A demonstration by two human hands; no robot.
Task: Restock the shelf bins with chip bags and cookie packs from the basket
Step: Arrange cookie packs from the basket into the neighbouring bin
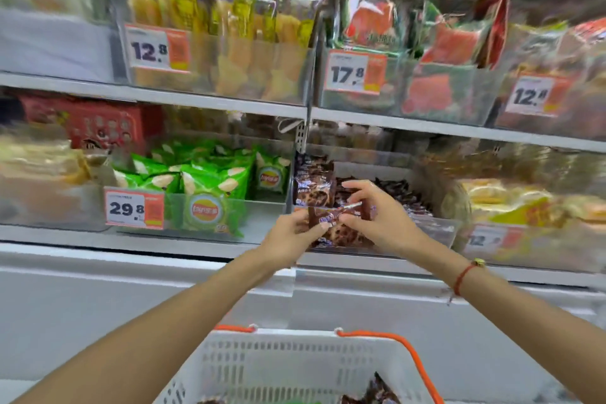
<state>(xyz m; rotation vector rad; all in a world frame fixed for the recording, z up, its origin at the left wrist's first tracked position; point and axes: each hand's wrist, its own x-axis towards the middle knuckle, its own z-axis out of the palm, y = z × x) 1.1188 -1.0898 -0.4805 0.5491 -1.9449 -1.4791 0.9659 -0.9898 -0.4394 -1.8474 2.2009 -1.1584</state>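
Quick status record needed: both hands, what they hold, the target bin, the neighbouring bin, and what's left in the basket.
left hand: pinches the cookie pack's left end
right hand: grips the same cookie pack
target bin: clear, holds brown cookie packs, partly filled
neighbouring bin: to its left, green chip bags
basket: white, orange handles; brown packs visible at bottom edge

Orange-and-white price tags (pixel 135 208) on shelf edges (pixel 154 97)
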